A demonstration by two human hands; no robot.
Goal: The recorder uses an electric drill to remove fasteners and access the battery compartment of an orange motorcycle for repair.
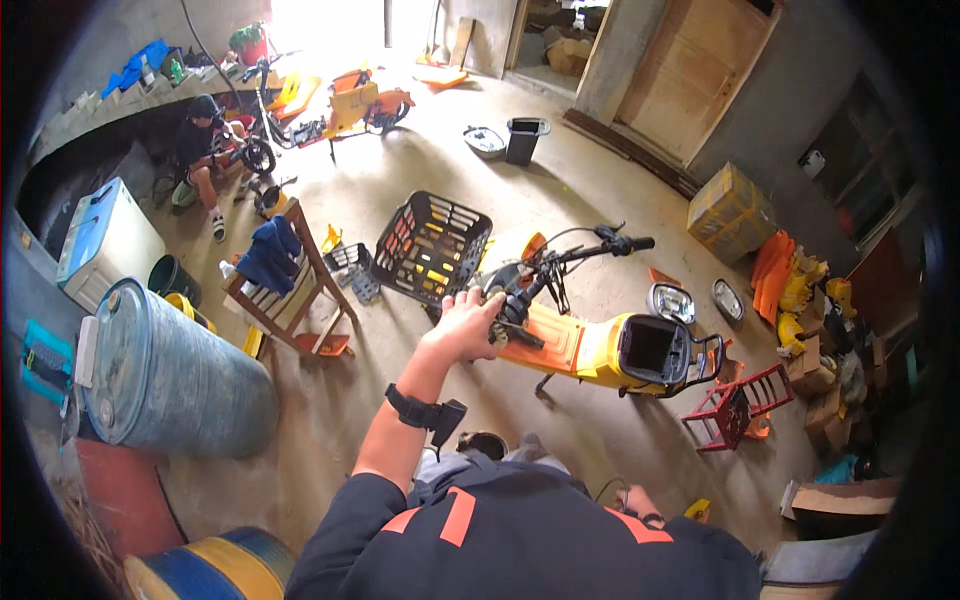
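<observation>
In front of me a yellow and orange electric bike (615, 350) stands on its stand, an open dark compartment in its seat area. My left hand (468, 325) is closed round the near end of its handlebar (515, 308), cables bunched beside the fingers. A large black basket (432, 245) sits at the bike's front. Low by my right side is my right hand (638, 503), its fingers drawn in and partly hidden by my body. A thin dark cable (603, 488) curves next to those fingers; what they hold is too small to make out.
To the left stand a wooden chair (300, 285) with blue cloth and a blue barrel (180, 370). A red stool (735, 410) lies behind the bike. Another person (205, 150) sits beside a second orange bike (350, 105). Cartons (730, 212) line the right wall.
</observation>
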